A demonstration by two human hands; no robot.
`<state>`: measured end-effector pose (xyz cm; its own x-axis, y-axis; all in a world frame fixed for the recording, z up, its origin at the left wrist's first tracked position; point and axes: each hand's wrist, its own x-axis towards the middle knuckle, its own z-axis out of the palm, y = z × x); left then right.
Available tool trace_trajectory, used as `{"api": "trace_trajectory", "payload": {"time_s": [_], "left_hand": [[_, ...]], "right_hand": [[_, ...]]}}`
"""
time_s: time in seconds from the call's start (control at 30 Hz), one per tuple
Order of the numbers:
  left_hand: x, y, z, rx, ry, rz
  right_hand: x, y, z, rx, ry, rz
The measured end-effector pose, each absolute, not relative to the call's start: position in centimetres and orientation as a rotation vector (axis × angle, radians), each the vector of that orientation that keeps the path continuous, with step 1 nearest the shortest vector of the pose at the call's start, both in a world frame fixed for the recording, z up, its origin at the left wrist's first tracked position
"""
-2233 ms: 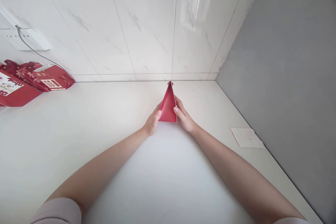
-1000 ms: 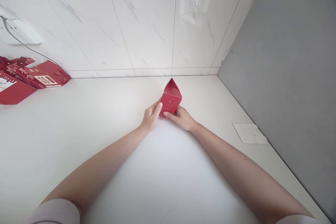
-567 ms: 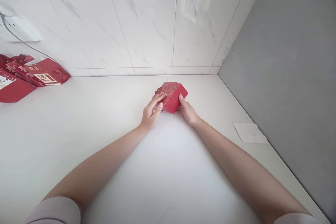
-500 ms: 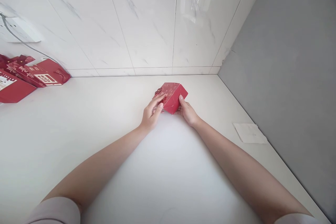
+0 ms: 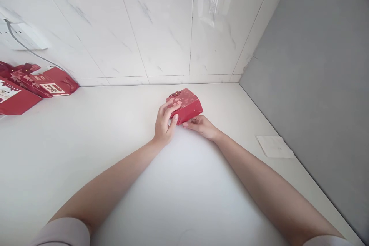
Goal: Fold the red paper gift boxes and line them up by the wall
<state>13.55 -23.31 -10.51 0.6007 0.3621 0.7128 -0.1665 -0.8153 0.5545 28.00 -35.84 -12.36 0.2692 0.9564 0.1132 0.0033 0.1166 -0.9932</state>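
Note:
A small red gift box (image 5: 188,102) with a pale printed pattern on top and dark red bow-like trim at its far left end lies tilted near the back of the white counter. My left hand (image 5: 166,123) grips its left side, fingers over the printed face and thumb against the front side. At the lower front edge is my right hand (image 5: 200,126), its thumb pointing left and its fingers curled against the box's underside. Part of those fingers is hidden.
Several red printed gift boxes (image 5: 59,80) stand against the wall at the far left, below a socket (image 5: 25,36) with a grey cable. A white paper sheet (image 5: 275,147) lies at the right by a grey panel (image 5: 323,84). Marble-look tiles rise behind the counter.
The box has turned and shifted slightly left. My right thumb has left its plain end side, and the right hand has slid down to the lower front edge. My left hand keeps hold.

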Motion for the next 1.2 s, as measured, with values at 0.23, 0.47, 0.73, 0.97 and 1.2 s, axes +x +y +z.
{"api": "trace_trajectory", "payload": {"time_s": [0.23, 0.47, 0.73, 0.97, 1.2], "left_hand": [[13.3, -23.9, -10.7, 2.496, -0.071, 1.025], [13.8, -24.0, -11.5, 1.935, 0.116, 1.081], [14.3, -23.0, -11.6, 1.599, 0.299, 0.781], [14.3, -23.0, -11.1, 1.523, 0.444, 1.030], [14.2, -23.1, -11.3, 1.623, 0.426, 0.989]], "right_hand": [[28.3, -36.5, -11.8, -0.930, -0.789, 0.990], [28.3, -36.3, -11.8, -0.935, -0.725, 1.023], [26.7, -36.8, -10.1, -1.080, -0.993, 1.021], [27.6, -35.9, -11.8, -1.069, -0.710, 0.895], [28.8, -36.0, -12.0, -1.074, -0.704, 0.864]]}}
